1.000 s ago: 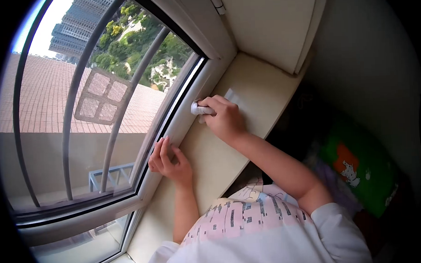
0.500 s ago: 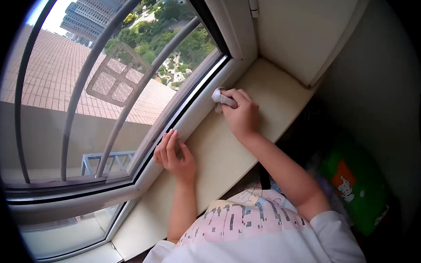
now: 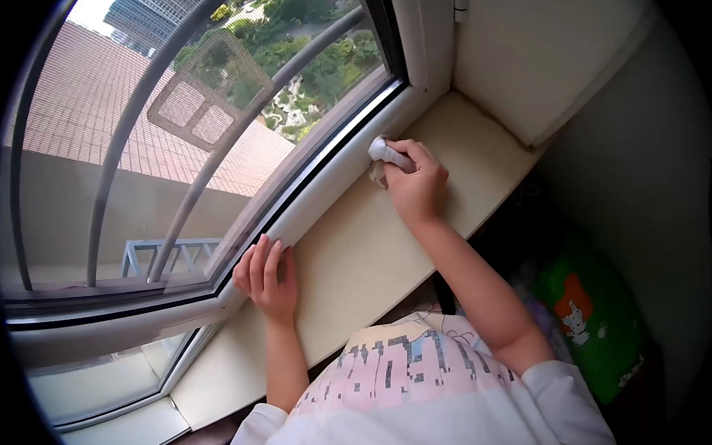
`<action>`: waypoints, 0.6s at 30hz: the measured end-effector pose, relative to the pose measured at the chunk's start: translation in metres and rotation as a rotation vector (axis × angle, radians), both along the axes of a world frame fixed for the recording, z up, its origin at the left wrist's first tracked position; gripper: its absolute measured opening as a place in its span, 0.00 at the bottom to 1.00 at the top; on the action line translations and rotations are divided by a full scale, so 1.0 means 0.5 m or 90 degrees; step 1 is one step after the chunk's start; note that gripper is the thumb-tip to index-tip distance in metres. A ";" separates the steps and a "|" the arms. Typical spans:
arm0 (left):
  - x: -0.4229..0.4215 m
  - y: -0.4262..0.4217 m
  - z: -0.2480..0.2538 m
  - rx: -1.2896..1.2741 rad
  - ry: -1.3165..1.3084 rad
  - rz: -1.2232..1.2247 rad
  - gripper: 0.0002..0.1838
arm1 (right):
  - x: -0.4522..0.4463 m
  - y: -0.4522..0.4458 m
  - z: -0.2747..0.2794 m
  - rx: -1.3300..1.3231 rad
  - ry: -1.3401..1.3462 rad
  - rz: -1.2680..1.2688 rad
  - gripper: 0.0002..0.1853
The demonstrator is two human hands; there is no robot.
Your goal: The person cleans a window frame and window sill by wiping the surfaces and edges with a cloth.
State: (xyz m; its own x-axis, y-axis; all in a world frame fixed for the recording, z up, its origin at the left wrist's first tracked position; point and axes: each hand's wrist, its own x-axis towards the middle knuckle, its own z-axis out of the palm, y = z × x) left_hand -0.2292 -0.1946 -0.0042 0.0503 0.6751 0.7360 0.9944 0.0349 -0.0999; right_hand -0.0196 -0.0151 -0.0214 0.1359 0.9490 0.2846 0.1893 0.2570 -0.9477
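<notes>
A crumpled whitish cloth is bunched in my right hand, whose fingers are closed around it. It presses where the white window frame meets the cream sill. Nearer the frame's lower corner, my left hand rests with fingers stretched over the frame's edge, holding nothing. Part of the cloth is hidden under my right fingers.
Grey curved bars stand outside the glass. A cream cabinet panel rises at the sill's far end. Below the sill on the right lies a green bag with an orange patch. A lower window is at bottom left.
My left hand has slid down and left along the window frame, and its fingers now lie flatter on it. My right hand keeps the cloth at nearly the same spot. The view has shifted slightly.
</notes>
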 end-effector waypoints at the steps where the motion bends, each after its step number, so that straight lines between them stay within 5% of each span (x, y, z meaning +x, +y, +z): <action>1: 0.001 -0.002 -0.002 0.001 -0.003 0.006 0.22 | -0.006 -0.003 -0.004 0.002 -0.006 0.002 0.12; 5: 0.006 0.010 0.000 0.009 -0.009 0.007 0.22 | -0.054 -0.078 -0.011 0.103 -0.018 0.104 0.16; 10: 0.007 0.001 0.002 -0.004 -0.013 0.018 0.23 | -0.011 -0.015 0.012 0.009 0.002 -0.002 0.11; 18: 0.009 0.004 -0.003 0.002 -0.013 0.029 0.22 | -0.028 -0.046 0.008 0.057 -0.005 0.056 0.13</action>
